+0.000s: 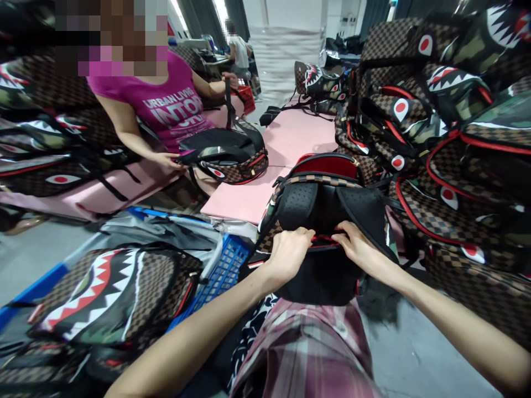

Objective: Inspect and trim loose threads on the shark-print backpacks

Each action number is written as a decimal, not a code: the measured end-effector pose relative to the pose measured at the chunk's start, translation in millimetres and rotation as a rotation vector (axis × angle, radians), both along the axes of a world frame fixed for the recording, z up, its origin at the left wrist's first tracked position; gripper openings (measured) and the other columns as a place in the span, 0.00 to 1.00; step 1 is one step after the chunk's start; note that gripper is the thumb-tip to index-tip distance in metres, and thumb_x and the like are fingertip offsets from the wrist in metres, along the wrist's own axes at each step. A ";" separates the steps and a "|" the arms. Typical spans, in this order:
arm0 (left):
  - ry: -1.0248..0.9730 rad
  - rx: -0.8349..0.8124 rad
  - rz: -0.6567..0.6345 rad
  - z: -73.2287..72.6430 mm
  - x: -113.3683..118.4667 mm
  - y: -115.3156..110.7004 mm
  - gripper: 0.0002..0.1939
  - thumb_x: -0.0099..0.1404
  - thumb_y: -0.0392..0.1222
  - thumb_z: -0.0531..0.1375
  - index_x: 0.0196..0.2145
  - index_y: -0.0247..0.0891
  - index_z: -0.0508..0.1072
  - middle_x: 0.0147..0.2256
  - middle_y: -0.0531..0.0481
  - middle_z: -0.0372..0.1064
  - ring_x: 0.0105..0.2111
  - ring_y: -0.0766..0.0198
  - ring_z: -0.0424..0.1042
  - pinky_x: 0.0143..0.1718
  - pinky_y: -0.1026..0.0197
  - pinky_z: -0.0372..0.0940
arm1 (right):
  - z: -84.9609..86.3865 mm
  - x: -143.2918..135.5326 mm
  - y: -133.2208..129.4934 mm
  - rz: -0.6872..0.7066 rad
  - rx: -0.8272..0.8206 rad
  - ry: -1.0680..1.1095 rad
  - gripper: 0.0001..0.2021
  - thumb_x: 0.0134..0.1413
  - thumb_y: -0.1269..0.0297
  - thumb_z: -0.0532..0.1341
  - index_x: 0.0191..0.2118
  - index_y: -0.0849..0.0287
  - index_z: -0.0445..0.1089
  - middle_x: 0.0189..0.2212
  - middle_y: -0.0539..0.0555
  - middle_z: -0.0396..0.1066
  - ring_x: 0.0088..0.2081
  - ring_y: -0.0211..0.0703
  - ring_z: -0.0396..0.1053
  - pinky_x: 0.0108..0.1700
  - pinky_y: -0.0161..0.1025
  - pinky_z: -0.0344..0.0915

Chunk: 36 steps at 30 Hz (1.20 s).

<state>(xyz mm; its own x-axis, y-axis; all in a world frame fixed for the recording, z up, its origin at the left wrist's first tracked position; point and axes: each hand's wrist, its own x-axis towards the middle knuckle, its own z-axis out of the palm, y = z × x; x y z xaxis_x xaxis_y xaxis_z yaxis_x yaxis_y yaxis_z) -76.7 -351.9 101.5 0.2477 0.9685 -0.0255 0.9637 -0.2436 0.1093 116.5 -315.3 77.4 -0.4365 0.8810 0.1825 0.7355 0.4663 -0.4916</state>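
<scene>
A checked backpack (319,276) rests against my lap and the table edge, its black padded back and straps facing me. Its top compartment gapes, showing a red lining (327,166). My left hand (292,249) is closed on the edge of a red-trimmed opening (323,240) across the back panel. On the opening's right side, my right hand (352,243) pinches the same edge between thumb and fingers. The two hands are a short way apart, with the red trim showing between them. What lies inside that opening is hidden.
Checked shark-mouth backpacks (452,204) are heaped on the right. At the left, a blue crate (228,262) stands beside another backpack (112,293). Across the pink table (240,202), a co-worker in a magenta shirt (166,105) handles a backpack (232,155).
</scene>
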 end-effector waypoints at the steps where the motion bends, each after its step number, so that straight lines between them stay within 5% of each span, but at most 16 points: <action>1: 0.001 0.000 -0.024 0.2 0.7 1.5 0.12 0.65 0.37 0.52 0.44 0.42 0.71 0.36 0.46 0.72 0.33 0.58 0.74 0.30 0.62 0.64 | 0.7 0.7 -1.9 -0.018 0.019 0.002 0.14 0.59 0.55 0.50 0.42 0.56 0.66 0.33 0.53 0.70 0.37 0.43 0.67 0.42 0.37 0.60; 7: 0.095 0.053 -0.215 1.7 6.6 11.8 0.16 0.62 0.32 0.54 0.45 0.45 0.71 0.32 0.49 0.72 0.31 0.58 0.73 0.28 0.63 0.63 | 6.4 3.5 -4.6 -0.130 0.159 0.031 0.14 0.58 0.53 0.50 0.39 0.55 0.67 0.35 0.53 0.70 0.39 0.46 0.67 0.45 0.40 0.59; 13: 0.163 0.069 -0.401 -5.3 11.6 15.3 0.09 0.62 0.29 0.52 0.36 0.32 0.70 0.31 0.43 0.70 0.32 0.57 0.72 0.31 0.59 0.66 | 12.6 6.8 -6.4 -0.118 0.129 0.038 0.15 0.59 0.53 0.49 0.39 0.55 0.67 0.35 0.53 0.70 0.40 0.46 0.67 0.45 0.40 0.59; 24: -0.007 0.082 0.062 -12.4 8.4 12.6 0.10 0.62 0.30 0.47 0.38 0.31 0.65 0.32 0.42 0.72 0.32 0.56 0.74 0.32 0.59 0.66 | 7.1 2.8 -9.0 -0.096 0.091 -0.040 0.14 0.57 0.53 0.52 0.39 0.56 0.68 0.32 0.52 0.70 0.36 0.44 0.67 0.42 0.38 0.59; 30: -0.076 0.076 0.083 -15.3 6.3 12.6 0.10 0.64 0.32 0.47 0.39 0.33 0.65 0.33 0.44 0.72 0.32 0.58 0.74 0.33 0.60 0.65 | -7.2 -0.3 0.1 -0.016 -0.054 -0.050 0.11 0.56 0.58 0.55 0.40 0.57 0.67 0.33 0.53 0.70 0.36 0.42 0.68 0.41 0.35 0.59; 36: -0.094 0.092 0.092 -17.2 3.0 12.1 0.11 0.64 0.32 0.46 0.40 0.33 0.66 0.33 0.43 0.72 0.32 0.59 0.74 0.34 0.61 0.64 | 6.3 -18.0 4.8 -0.014 -0.136 -0.082 0.11 0.56 0.58 0.54 0.36 0.58 0.69 0.28 0.51 0.71 0.31 0.39 0.67 0.35 0.33 0.58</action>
<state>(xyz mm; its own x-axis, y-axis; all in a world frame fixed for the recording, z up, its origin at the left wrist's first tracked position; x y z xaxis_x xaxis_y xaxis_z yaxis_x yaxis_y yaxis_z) -73.7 -339.8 84.2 0.1547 0.9845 0.0830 0.9690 -0.1676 0.1815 98.5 -310.4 83.7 -0.4323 0.9013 0.0257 0.7817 0.3888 -0.4876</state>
